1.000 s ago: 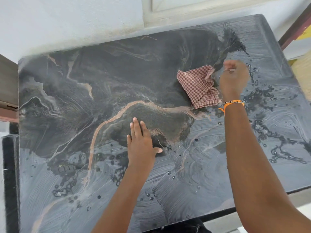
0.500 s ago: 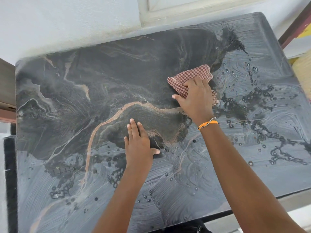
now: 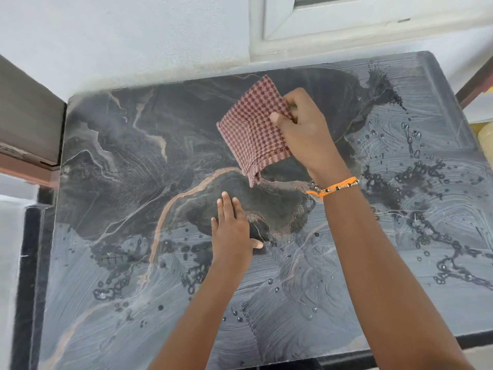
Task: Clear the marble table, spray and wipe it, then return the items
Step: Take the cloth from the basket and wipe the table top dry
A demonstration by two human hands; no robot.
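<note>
The dark marble table (image 3: 128, 161) fills the view, with pale soapy streaks and droplets across its near and right parts. A red-and-white checked cloth (image 3: 252, 129) is lifted off the top near the middle back. My right hand (image 3: 306, 134), with an orange thread band at the wrist, pinches the cloth's right edge between thumb and fingers. My left hand (image 3: 232, 231) rests flat on the marble at the centre, fingers straight and together, thumb out to the right.
A white wall and a window frame (image 3: 346, 30) run along the table's far edge. A brown wooden piece (image 3: 26, 124) stands at the left. A yellow object (image 3: 484, 137) shows past the right edge. The near edge drops to a pale floor.
My right hand pressed the cloth onto the marble, then lifted it up and toward the far edge, so the cloth now hangs off the surface. My left hand stayed in place.
</note>
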